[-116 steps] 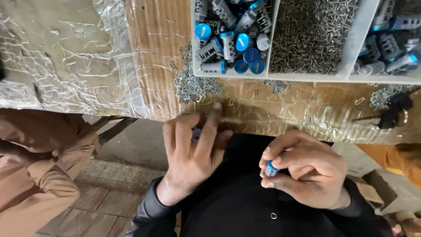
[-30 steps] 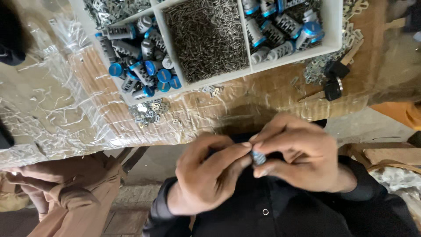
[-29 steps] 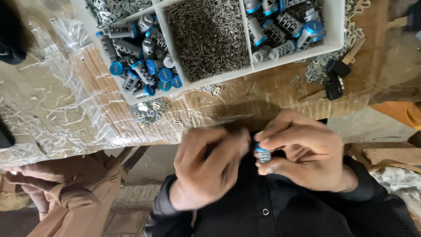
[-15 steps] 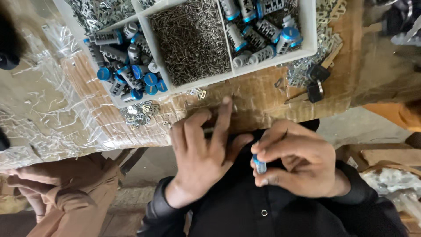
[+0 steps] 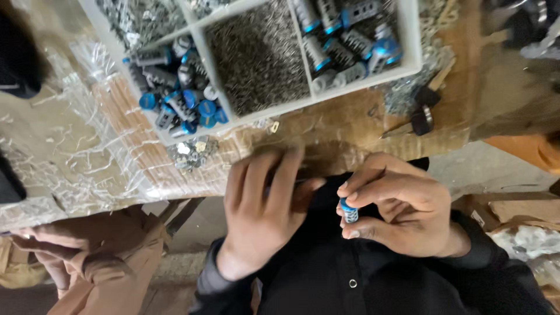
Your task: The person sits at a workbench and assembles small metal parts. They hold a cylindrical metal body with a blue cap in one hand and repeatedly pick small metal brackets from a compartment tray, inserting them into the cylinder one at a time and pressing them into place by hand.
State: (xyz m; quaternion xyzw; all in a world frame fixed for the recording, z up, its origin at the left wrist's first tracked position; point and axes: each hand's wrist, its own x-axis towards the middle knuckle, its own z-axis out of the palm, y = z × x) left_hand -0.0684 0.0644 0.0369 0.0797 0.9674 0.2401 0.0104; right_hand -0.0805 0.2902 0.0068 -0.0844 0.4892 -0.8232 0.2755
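Hands at our lap: right hand (image 5: 402,210) pinches one blue-capped plug (image 5: 349,211), left hand (image 5: 262,210) open flat, many plugs left in the tray (image 5: 408,41).

You're seeing soft, even daylight with no hard shadows; the plastic wrap (image 5: 76,146) on the surface (image 5: 350,125) throws pale glare. Motion blur smears the tray (image 5: 256,58) and top corners, while your fingers (image 5: 364,189) stay fairly sharp.
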